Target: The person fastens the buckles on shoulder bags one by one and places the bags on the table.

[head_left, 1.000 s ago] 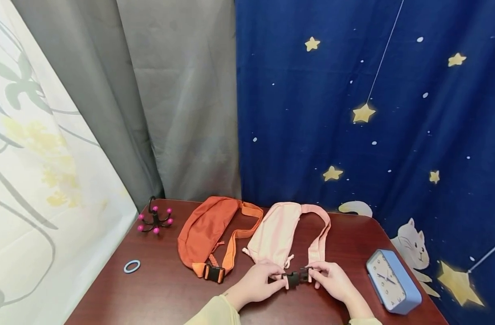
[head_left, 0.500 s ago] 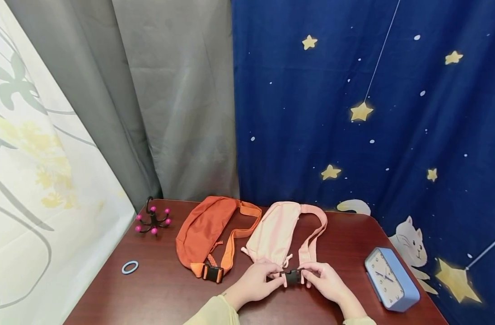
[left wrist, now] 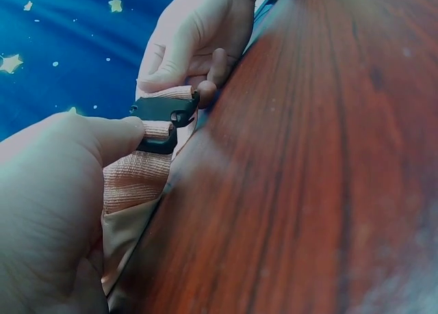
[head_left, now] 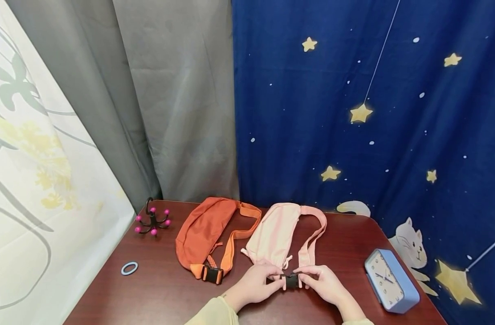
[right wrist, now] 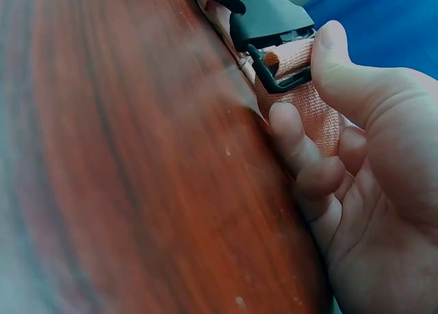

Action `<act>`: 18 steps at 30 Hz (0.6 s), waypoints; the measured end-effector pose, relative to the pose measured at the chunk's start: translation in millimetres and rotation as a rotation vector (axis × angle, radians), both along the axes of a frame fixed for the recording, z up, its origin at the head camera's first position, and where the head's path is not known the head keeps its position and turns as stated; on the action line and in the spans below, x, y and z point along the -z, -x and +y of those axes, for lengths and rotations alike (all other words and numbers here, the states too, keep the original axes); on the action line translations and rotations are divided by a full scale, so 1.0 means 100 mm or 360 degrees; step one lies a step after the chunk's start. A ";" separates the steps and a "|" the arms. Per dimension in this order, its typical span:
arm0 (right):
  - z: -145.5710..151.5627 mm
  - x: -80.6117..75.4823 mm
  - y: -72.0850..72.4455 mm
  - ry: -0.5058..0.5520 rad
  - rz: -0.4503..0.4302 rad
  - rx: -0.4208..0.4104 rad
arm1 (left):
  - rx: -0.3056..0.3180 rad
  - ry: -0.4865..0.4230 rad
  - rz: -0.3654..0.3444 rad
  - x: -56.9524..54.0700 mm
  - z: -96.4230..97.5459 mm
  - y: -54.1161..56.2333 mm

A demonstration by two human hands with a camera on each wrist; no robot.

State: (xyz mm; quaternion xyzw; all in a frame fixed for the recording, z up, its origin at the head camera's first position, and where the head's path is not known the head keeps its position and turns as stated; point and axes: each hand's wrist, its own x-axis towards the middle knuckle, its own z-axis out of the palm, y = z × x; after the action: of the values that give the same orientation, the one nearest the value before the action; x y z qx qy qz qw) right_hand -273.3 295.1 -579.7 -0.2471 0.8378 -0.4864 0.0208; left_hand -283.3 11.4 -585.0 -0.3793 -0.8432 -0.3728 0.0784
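A pink waist bag [head_left: 272, 232] lies on the table with its strap [head_left: 312, 246] looped to the right. At its near end the black side-release buckle [head_left: 291, 281] has both halves together. My left hand [head_left: 257, 283] pinches the buckle's left end, thumb on the bar and webbing in the left wrist view. My right hand [head_left: 325, 282] pinches the right end; in the right wrist view its thumb [right wrist: 332, 47] presses the pink webbing [right wrist: 318, 115] by the black frame.
An orange waist bag [head_left: 207, 230] with a fastened buckle [head_left: 212, 274] lies to the left. Further left are a black hook rack [head_left: 153, 221] with pink tips and a light blue ring [head_left: 129, 268]. A blue alarm clock [head_left: 391, 280] stands on the right. Curtains [head_left: 182, 113] hang behind the table.
My right hand has moved left, bringing its buckle half into the other half, and the gap between them has closed. The pink strap shifted left with it. My left hand has stayed nearly still.
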 end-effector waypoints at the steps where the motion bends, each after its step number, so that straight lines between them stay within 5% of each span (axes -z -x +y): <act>1: 0.00 0.01 0.00 -0.0007 -0.0021 0.0006 | 0.0001 0.0000 0.0006 0.00 0.00 0.00; 10: -0.03 0.02 -0.02 -0.0077 -0.0141 0.0045 | 0.0018 -0.0017 0.0025 -0.01 -0.02 -0.05; 18: -0.04 0.02 -0.01 -0.0083 -0.0160 0.0045 | 0.0046 -0.0053 0.0175 0.03 -0.03 -0.02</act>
State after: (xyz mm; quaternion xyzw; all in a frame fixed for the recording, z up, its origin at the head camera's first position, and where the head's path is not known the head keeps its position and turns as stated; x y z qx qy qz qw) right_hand -272.4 291.2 -581.9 -0.2100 0.8515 -0.4764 0.0624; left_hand -281.1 8.4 -587.7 -0.4100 -0.8257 -0.3664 0.1256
